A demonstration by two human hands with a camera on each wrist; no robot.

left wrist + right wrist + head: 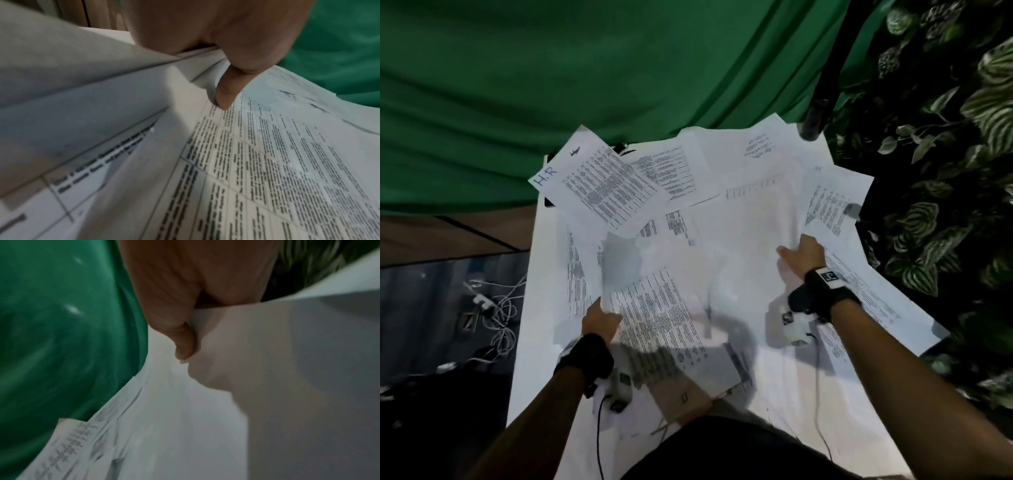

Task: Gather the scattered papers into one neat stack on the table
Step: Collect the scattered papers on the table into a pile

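Gathering: both hands on paper.
My left hand and right hand each pinch a sheet; papers lie strewn over the table. Next I'd draw them together.

The papers are white, printed with dense rows of black text; one sheet beyond the left grip bears blue handwritten letters. The tabletop is white. Past the papers hangs a plain green cloth. Beyond the right grip, leaves are dark green with pale stripes. Both wristbands are black.
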